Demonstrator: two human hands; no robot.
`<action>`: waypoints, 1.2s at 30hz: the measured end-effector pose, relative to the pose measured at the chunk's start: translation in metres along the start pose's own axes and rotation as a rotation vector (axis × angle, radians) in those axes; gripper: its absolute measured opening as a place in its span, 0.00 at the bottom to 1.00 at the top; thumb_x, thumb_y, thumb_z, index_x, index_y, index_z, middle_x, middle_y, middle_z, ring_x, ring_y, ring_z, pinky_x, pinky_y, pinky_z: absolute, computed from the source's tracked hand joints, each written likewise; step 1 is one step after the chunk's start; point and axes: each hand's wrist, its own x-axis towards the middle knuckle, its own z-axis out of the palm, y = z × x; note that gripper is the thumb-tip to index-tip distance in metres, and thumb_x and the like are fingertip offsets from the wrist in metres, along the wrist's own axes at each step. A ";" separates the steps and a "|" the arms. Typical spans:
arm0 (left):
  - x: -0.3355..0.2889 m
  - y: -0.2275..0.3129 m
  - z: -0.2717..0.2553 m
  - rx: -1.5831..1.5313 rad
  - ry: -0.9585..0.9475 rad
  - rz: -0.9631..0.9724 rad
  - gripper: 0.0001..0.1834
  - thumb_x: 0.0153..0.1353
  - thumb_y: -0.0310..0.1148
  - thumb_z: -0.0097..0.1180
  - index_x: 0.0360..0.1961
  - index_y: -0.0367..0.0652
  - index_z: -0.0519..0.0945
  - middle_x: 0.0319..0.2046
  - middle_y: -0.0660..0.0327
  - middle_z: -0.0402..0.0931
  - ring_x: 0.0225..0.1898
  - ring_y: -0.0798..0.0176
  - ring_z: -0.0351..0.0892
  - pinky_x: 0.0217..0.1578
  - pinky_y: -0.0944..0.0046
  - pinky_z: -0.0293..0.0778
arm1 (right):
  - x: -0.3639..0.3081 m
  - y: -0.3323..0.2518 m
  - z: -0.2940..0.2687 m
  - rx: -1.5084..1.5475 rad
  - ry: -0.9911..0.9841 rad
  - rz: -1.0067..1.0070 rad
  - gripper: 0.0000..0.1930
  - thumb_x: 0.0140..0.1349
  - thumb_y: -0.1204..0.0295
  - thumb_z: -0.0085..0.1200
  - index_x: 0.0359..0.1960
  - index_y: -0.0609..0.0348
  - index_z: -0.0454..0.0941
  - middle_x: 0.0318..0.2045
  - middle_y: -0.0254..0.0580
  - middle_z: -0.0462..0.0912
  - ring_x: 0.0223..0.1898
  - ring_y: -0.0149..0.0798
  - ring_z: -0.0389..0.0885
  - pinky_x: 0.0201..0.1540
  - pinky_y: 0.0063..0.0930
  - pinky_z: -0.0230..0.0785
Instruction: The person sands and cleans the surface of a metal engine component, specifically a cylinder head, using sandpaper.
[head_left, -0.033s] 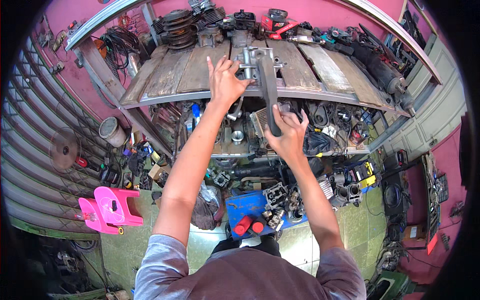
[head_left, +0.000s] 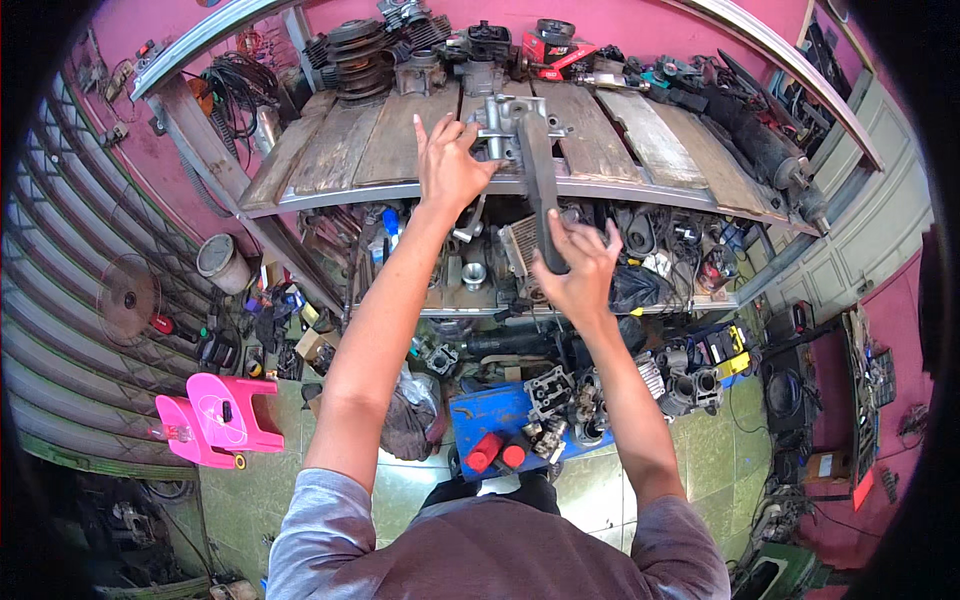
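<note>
A silver cast-metal engine part [head_left: 497, 115] rests on the wooden planks near the front edge of the bench. My left hand [head_left: 452, 165] grips its left side, with thumb and fingers bent against the metal. In my right hand [head_left: 580, 258] is a long dark brush [head_left: 540, 175], its handle end wrapped by the fingers. Bristles seem to show along the brush's left edge, slightly blurred. The far end of the brush lies over the engine part and hides some of it.
Black ribbed cylinders [head_left: 355, 55] and a red box [head_left: 550, 52] stand at the back of the bench. Below, a shelf [head_left: 690, 302] holds crowded metal parts. A blue table [head_left: 480, 410] bears engine parts near my legs. Pink stools [head_left: 240, 420] stand left.
</note>
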 end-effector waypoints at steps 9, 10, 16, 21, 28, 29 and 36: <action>0.000 -0.001 0.000 0.013 0.000 -0.002 0.34 0.39 0.49 0.81 0.47 0.42 0.89 0.47 0.54 0.85 0.64 0.49 0.76 0.76 0.32 0.44 | 0.020 0.020 0.012 -0.090 0.047 0.004 0.32 0.51 0.63 0.70 0.61 0.57 0.83 0.31 0.44 0.87 0.42 0.42 0.85 0.68 0.63 0.54; 0.000 -0.004 -0.001 0.019 0.005 -0.008 0.34 0.39 0.49 0.81 0.47 0.42 0.89 0.47 0.54 0.85 0.64 0.49 0.76 0.76 0.32 0.44 | 0.003 0.010 0.013 -0.081 0.065 0.004 0.32 0.50 0.64 0.71 0.60 0.57 0.83 0.32 0.45 0.88 0.43 0.41 0.86 0.69 0.64 0.54; -0.002 -0.002 0.003 0.000 0.023 0.010 0.34 0.39 0.48 0.81 0.48 0.41 0.88 0.46 0.55 0.85 0.63 0.50 0.76 0.76 0.32 0.44 | 0.044 -0.007 -0.010 -0.043 0.036 0.103 0.33 0.50 0.63 0.70 0.63 0.53 0.82 0.38 0.44 0.90 0.48 0.41 0.85 0.71 0.62 0.50; 0.001 0.000 0.002 -0.011 -0.002 0.001 0.35 0.39 0.47 0.81 0.49 0.40 0.88 0.47 0.54 0.85 0.63 0.49 0.76 0.76 0.32 0.44 | 0.063 -0.007 0.020 -0.205 0.027 -0.034 0.32 0.53 0.60 0.69 0.62 0.53 0.82 0.35 0.43 0.87 0.44 0.44 0.83 0.69 0.61 0.53; 0.000 0.001 0.001 0.001 0.003 0.007 0.35 0.39 0.47 0.81 0.49 0.41 0.88 0.48 0.54 0.85 0.64 0.48 0.76 0.76 0.31 0.45 | 0.012 -0.012 0.005 -0.028 0.055 -0.045 0.32 0.49 0.63 0.71 0.61 0.53 0.83 0.31 0.40 0.85 0.43 0.40 0.82 0.69 0.64 0.50; -0.001 0.000 0.001 -0.004 -0.002 0.009 0.35 0.39 0.47 0.81 0.49 0.41 0.88 0.48 0.54 0.85 0.64 0.48 0.76 0.76 0.31 0.45 | 0.026 -0.018 -0.004 -0.077 0.017 -0.029 0.33 0.49 0.65 0.71 0.61 0.55 0.83 0.33 0.39 0.88 0.42 0.38 0.83 0.70 0.59 0.52; 0.000 -0.002 -0.001 0.025 -0.010 0.010 0.32 0.38 0.40 0.79 0.48 0.40 0.88 0.49 0.55 0.84 0.63 0.49 0.76 0.74 0.29 0.48 | 0.026 -0.023 0.018 -0.077 0.036 -0.102 0.31 0.49 0.65 0.70 0.59 0.55 0.84 0.27 0.38 0.83 0.39 0.39 0.82 0.67 0.60 0.55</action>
